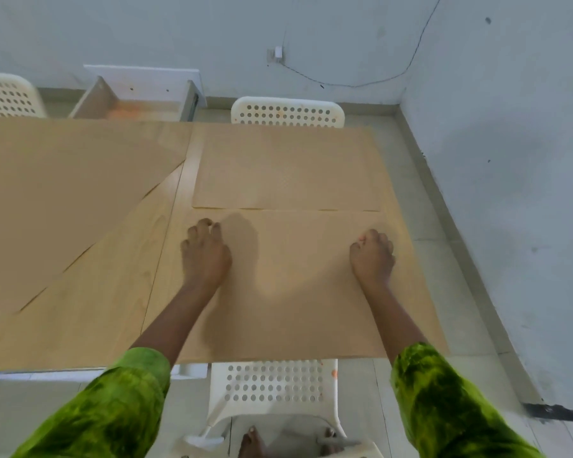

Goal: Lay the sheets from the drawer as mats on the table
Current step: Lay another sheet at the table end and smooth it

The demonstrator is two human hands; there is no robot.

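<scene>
Three tan sheets lie on the light wooden table [119,279]. The near sheet [291,292] lies flat at the table's right end, in front of me. My left hand [204,252] rests on its left part with fingers curled down onto it. Near the sheet's right edge, my right hand [372,252] presses down the same way. A second sheet [288,166] lies just beyond, edge to edge with the near one. A third, larger sheet [67,193] lies skewed across the table's left part. The open drawer [133,100] sits past the far edge, with orange specks inside.
White perforated chairs stand at the near edge [275,388], the far edge [288,112] and far left [7,94]. A grey wall [497,160] runs close along the right with a tiled floor strip between. A cable and socket [278,54] hang on the back wall.
</scene>
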